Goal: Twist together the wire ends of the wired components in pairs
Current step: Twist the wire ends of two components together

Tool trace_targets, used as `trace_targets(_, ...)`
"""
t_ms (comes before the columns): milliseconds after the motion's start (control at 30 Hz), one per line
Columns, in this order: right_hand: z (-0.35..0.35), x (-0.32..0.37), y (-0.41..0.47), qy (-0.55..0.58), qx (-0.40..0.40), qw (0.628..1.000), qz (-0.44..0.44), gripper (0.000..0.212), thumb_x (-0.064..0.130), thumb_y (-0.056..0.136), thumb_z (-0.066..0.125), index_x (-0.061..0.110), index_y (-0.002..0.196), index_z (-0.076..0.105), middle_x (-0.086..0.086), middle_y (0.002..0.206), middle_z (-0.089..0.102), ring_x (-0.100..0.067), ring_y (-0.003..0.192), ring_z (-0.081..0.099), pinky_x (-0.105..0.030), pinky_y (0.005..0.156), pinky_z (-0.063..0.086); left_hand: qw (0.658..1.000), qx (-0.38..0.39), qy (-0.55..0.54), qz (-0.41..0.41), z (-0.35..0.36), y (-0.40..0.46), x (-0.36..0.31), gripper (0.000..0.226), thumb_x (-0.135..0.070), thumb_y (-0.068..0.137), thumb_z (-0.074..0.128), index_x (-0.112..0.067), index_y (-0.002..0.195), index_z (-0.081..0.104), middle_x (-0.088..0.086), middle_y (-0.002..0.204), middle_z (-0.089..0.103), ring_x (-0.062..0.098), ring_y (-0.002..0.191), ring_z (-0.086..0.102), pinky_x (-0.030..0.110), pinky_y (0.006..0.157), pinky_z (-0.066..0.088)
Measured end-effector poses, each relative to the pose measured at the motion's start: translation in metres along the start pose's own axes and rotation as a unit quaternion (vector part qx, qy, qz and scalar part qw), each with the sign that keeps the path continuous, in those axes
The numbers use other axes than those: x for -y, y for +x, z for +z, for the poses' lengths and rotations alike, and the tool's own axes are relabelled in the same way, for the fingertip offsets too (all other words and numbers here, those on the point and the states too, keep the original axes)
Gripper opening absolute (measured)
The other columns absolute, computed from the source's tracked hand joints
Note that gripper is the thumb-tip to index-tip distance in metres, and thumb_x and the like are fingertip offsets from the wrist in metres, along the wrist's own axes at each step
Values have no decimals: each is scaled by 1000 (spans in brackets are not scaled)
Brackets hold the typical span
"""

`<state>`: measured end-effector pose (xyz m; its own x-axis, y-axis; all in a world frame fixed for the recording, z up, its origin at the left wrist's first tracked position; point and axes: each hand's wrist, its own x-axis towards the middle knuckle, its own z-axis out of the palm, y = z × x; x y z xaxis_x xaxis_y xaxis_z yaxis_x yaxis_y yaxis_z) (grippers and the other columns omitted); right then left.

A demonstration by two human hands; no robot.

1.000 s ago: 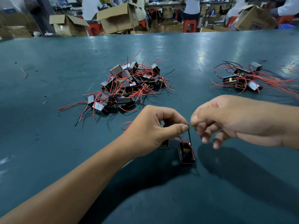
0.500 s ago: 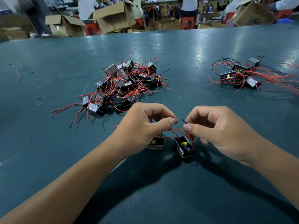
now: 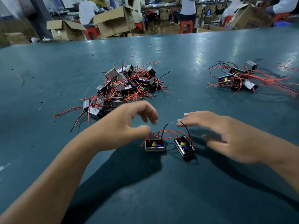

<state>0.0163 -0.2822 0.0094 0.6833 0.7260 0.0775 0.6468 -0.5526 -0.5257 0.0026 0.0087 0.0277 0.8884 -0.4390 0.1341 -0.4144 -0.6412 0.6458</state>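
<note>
Two small black box components, one on the left (image 3: 154,145) and one on the right (image 3: 184,147), lie side by side on the green table (image 3: 161,183) between my hands. Red wires (image 3: 169,132) arch from one to the other, and a black wire (image 3: 186,130) rises from the right one to a bare tip by my right fingertips. My left hand (image 3: 127,125) hovers just left of them with fingers loosely spread, holding nothing. My right hand (image 3: 226,135) is on the right with fingers stretched out and blurred. Its fingertips are at the black wire, with no visible grip.
A pile of similar components with red wires (image 3: 124,88) lies behind my left hand. A smaller group (image 3: 236,78) lies at the far right. A loose wire scrap (image 3: 21,80) is at the far left. Cardboard boxes (image 3: 113,21), red stools and people are beyond the table's far edge.
Both hands were pinching the wire ends together above the two components. Both have since opened and drawn apart, and the wires now stand free over the components.
</note>
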Motion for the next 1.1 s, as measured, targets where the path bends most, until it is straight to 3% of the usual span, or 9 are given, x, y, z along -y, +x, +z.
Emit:
trace_targets(100, 9, -2, 7, -48, 57, 996, -43, 64, 17, 92, 66, 45, 143, 38, 23, 157, 25, 6, 148, 1, -14, 119, 8, 993, 80, 90, -9, 5, -3, 3, 40, -46, 81, 78, -38, 114, 58, -25, 110, 59, -4, 115, 47, 19, 103, 31)
trace_targets(167, 13, -2, 11, -85, 54, 993, -55, 57, 35, 94, 64, 44, 144, 37, 21, 160, 17, 5, 148, -8, -19, 121, 4, 987, 75, 143, 7, 13, -1, 2, 40, -50, 79, 78, -37, 111, 57, -25, 101, 58, -15, 108, 39, 9, 96, 22)
trace_targets(267, 13, -2, 12, -141, 27, 987, -72, 50, 52, 93, 58, 44, 140, 46, 18, 161, 14, 0, 148, -13, -24, 122, -1, 984, 67, 164, 17, 18, 2, 3, 36, -50, 81, 76, -37, 109, 57, -23, 93, 56, -10, 103, 42, 14, 95, 24)
trace_targets(400, 13, 0, 10, -156, 3, 985, -79, 54, 67, 85, 58, 35, 129, 53, 14, 159, 23, 0, 149, -8, -17, 119, -5, 983, 73, 169, 15, 15, 3, 9, 47, -52, 82, 74, -40, 123, 54, -26, 111, 57, -12, 111, 42, 17, 102, 24)
trace_targets(533, 16, 3, 10, -178, -15, 980, -87, 63, 66, 84, 60, 28, 133, 51, 9, 154, 35, -3, 149, 4, -18, 120, 5, 976, 54, 203, 54, 17, 6, 11, 50, -49, 81, 74, -44, 126, 52, -24, 147, 35, -3, 135, 30, 21, 110, 12)
trace_targets(667, 16, 7, 9, -176, 20, 980, -91, 60, 63, 89, 55, 34, 141, 47, 9, 155, 33, -5, 149, 10, -20, 120, 9, 976, 42, 198, 75, 16, 4, 13, 31, -48, 80, 77, -40, 102, 57, -21, 141, 35, -2, 133, 30, 11, 106, 7)
trace_targets(800, 15, 4, 6, -211, 28, 976, -51, 57, 67, 91, 47, 32, 136, 51, 12, 125, 53, -9, 119, 43, -24, 105, 30, 970, 41, 226, 76, 18, 6, 13, 24, -48, 83, 74, -43, 94, 54, -18, 127, 45, 4, 124, 37, 24, 107, 16)
trace_targets(967, 14, 5, 5, -251, 3, 968, 12, 71, 85, 76, 34, 36, 123, 54, 17, 106, 55, -6, 102, 47, -22, 90, 34, 965, 34, 255, 50, 13, 6, 18, 24, -54, 82, 71, -38, 94, 58, -22, 97, 53, 1, 105, 42, 30, 102, 23)
trace_targets(1100, 11, 8, 1, -268, 1, 961, 71, 65, 77, 80, 29, 33, 123, 52, 17, 109, 53, -7, 107, 47, -23, 90, 40, 975, 51, 214, 8, 10, 5, 21, 36, -53, 78, 76, -38, 97, 49, -23, 93, 54, -7, 96, 45, 27, 100, 25)
